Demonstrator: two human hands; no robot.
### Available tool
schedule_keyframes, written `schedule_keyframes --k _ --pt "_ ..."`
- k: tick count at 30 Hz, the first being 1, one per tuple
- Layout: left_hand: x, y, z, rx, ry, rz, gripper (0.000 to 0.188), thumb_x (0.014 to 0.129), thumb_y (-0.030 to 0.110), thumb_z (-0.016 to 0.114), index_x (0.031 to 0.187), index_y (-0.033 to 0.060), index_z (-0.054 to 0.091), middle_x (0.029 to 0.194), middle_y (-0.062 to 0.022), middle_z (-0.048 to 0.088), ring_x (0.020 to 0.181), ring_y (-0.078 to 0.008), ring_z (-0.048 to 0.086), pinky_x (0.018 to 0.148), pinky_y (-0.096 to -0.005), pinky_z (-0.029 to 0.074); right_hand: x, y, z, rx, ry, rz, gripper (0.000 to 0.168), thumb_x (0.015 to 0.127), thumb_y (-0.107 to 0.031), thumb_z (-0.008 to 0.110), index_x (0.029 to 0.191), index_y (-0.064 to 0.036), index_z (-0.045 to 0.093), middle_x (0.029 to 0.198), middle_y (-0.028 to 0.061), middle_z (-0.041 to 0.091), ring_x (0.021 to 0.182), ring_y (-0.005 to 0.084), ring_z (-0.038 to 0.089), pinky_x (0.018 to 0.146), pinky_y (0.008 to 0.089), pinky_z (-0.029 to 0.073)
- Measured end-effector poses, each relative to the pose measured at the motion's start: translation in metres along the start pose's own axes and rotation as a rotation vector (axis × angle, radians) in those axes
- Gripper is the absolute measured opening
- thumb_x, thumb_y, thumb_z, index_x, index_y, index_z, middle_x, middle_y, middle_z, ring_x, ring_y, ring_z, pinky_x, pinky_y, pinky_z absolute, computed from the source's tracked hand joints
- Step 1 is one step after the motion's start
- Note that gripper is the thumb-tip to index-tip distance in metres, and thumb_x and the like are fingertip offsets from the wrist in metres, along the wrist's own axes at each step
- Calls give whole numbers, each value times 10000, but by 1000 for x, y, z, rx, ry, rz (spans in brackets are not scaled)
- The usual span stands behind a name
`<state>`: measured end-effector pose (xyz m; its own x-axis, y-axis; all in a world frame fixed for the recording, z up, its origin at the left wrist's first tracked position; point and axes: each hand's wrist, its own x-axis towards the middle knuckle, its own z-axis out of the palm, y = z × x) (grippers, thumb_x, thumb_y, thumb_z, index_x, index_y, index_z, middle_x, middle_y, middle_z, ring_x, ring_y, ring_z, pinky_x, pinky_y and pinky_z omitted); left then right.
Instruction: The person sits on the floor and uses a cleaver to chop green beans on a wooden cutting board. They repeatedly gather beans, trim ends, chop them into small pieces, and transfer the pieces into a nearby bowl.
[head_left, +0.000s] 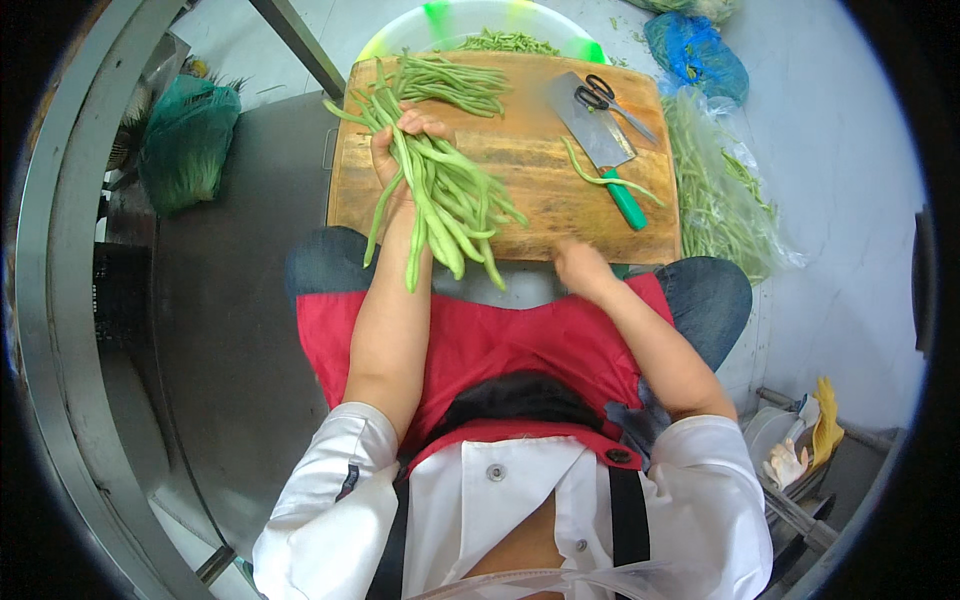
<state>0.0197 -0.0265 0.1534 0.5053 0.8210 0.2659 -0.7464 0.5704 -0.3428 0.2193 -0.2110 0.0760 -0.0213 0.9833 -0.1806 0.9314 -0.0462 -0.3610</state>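
Observation:
My left hand (409, 139) grips a bunch of long green beans (450, 199), raised over the left part of a wooden cutting board (517, 206). The beans' lower ends fan out past the board's front edge. My right hand (585, 268) is blurred at that front edge, fingers curled; whether anything is in it cannot be told. A second pile of green beans (454, 84) lies at the back left of the board. On the right side rests a cleaver (592, 124) with a green handle, a single bean (600, 178) lying across it. Black-handled scissors (615, 105) overlap the blade.
Behind the board stands a basin (405, 34) holding cut bean pieces (510, 41). A clear plastic bag of beans (720, 195) leans at the right, near a blue bag (697, 60). Metal framing (56, 300) and a green bag of vegetables (191, 142) are on the left.

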Motion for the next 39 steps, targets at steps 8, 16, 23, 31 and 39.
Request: schedule_keyframes --k 8,16,23,31,39 --pt "1 -8 -2 44 -146 4 307 687 6 634 954 73 499 733 31 509 734 -113 525 823 -309 394 17 -34 -50 111 153 -212 104 741 -55 521 833 -29 561 817 167 563 753 353 562 652 424 458" --pt "1 -8 14 -64 -167 82 302 675 2 644 932 71 502 732 23 528 723 -117 537 783 -302 416 35 -72 -137 263 622 -266 215 683 45 542 889 -14 570 881 120 538 883 307 529 747 376 436" --pt "3 -14 -10 21 -11 -9 284 697 60 624 954 51 504 734 25 493 727 -104 494 786 -283 399 52 -99 -121 347 481 -632 135 671 -56 603 803 -47 577 844 65 541 818 256 521 728 358 431" --pt "1 -13 -32 135 173 -61 239 736 114 593 938 29 499 768 -19 478 759 -118 480 772 -302 408 71 -107 -90 94 707 -678 74 674 -120 548 691 -49 542 720 62 493 711 229 508 647 335 433" --pt "4 6 -10 133 140 95 142 729 88 574 817 59 465 720 -26 480 702 -141 487 687 -305 439 18 -88 -111 562 705 -443 97 728 -15 611 784 -18 533 752 99 515 677 236 523 602 319 432"
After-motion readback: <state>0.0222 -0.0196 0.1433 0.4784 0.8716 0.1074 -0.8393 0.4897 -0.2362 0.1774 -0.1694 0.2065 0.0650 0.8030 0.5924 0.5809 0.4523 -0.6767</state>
